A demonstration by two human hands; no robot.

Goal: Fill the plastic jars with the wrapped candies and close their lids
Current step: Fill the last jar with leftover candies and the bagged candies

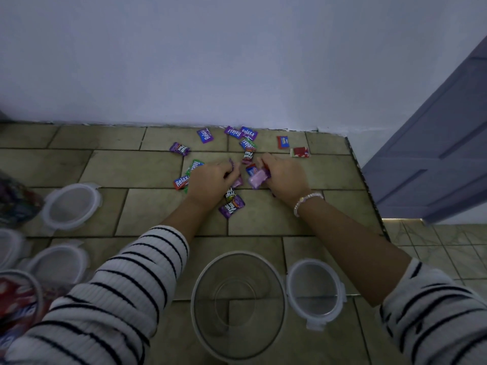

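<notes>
Empty jar (238, 306); left hand (210, 181), right hand (284, 177) hold candies (259, 177).

The left hand (210, 180) is hiding parts of some candies (181, 182) — the blurry jar (18, 299) is running off the left edge.

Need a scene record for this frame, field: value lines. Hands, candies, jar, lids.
left hand: grips purple wrapped candies
right hand: grips pale purple wrapped candy
loose wrapped candies: scattered on tan tiled floor, near wall
clear round plastic jar: open, empty, nearest the person
clear round clip-tab lid: on floor, right of jar
spare clear lids: on floor, far left
</notes>
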